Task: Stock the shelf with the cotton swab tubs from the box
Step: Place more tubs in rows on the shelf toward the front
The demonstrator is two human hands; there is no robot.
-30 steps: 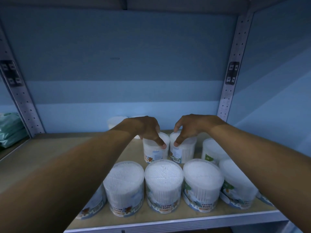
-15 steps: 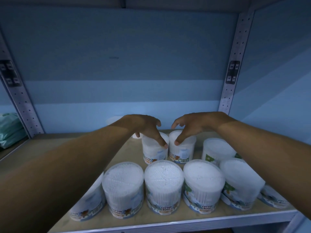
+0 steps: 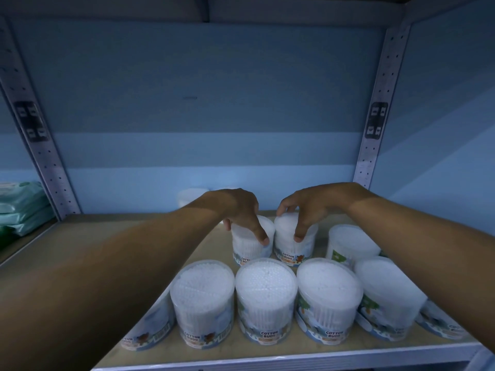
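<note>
Wooden shelf (image 3: 88,245), blue back wall (image 3: 201,103)

A person's left hand (image 3: 241,212) and right hand (image 3: 308,207) each grip the top of a cotton swab tub, the left tub (image 3: 250,247) and right tub (image 3: 294,246) standing side by side on a wooden shelf (image 3: 107,236), behind a front row of tubs (image 3: 265,298). Green packets (image 3: 21,207) lie at far left.

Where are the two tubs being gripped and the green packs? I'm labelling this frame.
Left-hand tub (image 3: 247,243), head view: clear side wall below the fingers.
Right-hand tub (image 3: 285,231), head view: white lid.
Green packs (image 3: 22,210), head view: front of the stack.
</note>
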